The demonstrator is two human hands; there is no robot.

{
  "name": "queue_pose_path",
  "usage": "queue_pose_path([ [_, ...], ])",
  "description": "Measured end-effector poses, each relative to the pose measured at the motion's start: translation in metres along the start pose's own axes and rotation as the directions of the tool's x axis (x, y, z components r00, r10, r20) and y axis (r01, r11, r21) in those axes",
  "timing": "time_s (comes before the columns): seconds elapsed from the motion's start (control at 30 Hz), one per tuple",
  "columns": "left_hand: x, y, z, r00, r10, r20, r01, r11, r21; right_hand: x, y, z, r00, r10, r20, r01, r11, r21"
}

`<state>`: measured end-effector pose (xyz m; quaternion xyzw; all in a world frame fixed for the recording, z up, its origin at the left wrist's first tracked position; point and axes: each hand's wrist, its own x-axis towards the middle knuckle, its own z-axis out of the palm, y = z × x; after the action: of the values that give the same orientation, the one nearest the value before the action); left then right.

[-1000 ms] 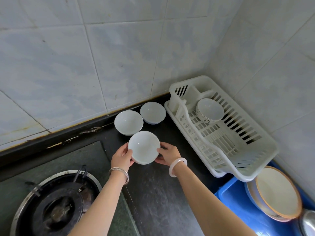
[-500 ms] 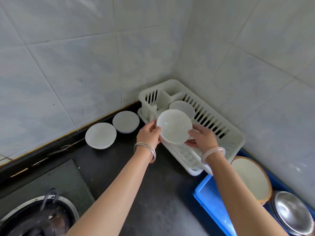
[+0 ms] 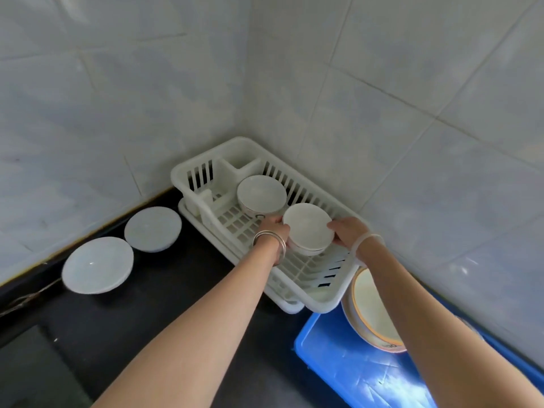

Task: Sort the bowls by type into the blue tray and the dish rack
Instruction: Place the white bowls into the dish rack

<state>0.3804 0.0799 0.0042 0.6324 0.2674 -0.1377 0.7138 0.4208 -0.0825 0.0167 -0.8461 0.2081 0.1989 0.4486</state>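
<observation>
1. Head view: small white bowl, mouth up, round with no long axis, held low in the dish rack, at 4 o'clock of a matching bowl.
2. Left hand and right hand curl round its sides at 9 and 3 o'clock.
3. Placing step, apparently; the next move calls for setting it flat, then letting go.

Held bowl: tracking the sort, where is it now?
Head view, centre-right: left hand and right hand hold the bowl over the rack, beside a second bowl.

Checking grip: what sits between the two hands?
A small white bowl, gripped by left hand and right hand over the dish rack, in the head view.
</observation>
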Motion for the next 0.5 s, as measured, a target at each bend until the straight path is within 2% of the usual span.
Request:
queue_pose_path([
  [0.17,0.021,-0.006,0.013,0.997,-0.062,0.039,0.061,0.998,0.03,0.027,0.004,-0.004,0.999,0.035,0.028,-0.033,0.998,-0.056],
  [0.5,0.039,-0.014,0.022,0.993,-0.098,0.067,0.093,0.993,0.066,0.038,-0.004,-0.002,0.996,0.033,0.077,-0.008,0.951,-0.308],
])
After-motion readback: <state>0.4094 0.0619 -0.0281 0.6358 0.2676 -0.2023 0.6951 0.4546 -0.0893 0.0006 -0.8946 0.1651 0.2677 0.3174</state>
